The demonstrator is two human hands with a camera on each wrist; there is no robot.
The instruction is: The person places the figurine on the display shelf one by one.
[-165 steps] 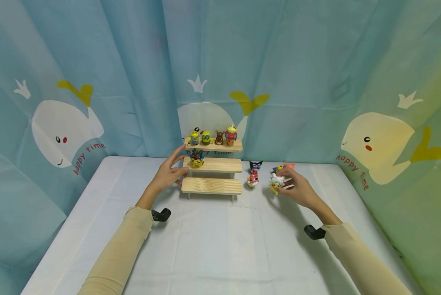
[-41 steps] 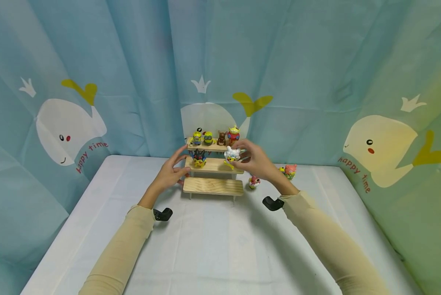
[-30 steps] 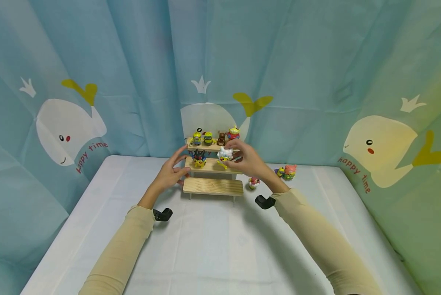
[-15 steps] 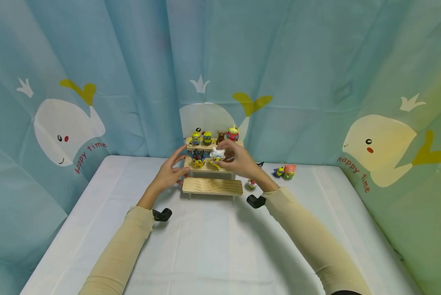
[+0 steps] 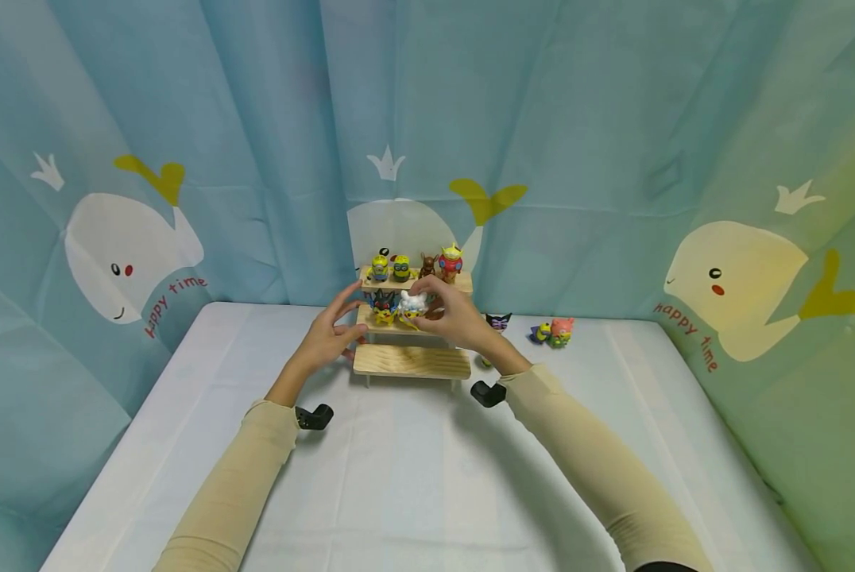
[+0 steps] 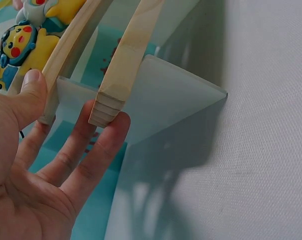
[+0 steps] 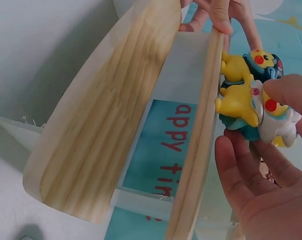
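Curtain: pale blue, whale prints, behind the desk, which wears a white cloth.

Display rack: three pale, grained wooden tiers in ascending steps, on translucent side supports. Planks run left to right across the person's view, long edges to the front.

Left hand: at the rack's left end, fingers spread; thumb touches the middle tier, fingertips the plank ends.

Right hand: pinches the white-hooded figurine between thumb and fingers.

White-hooded figurine: glossy yellow body, fluffy white hood, round red cheek, teal part at the base. Location: middle tier, left of centre, feet at the plank's front edge; whether its weight rests on the wood cannot be told. Orientation: head up, feet down, long axis roughly upright and crosswise to the plank; front toward the rack's open side, exact facing blurred.

Dark-hooded figurine: yellow, red-cheeked, dark blue headgear; upright on the same tier, just beside the white-hooded one, nearer the left hand.

Top-tier figurines, in a row from the left: two yellow goggled, one brown, one red with green head.
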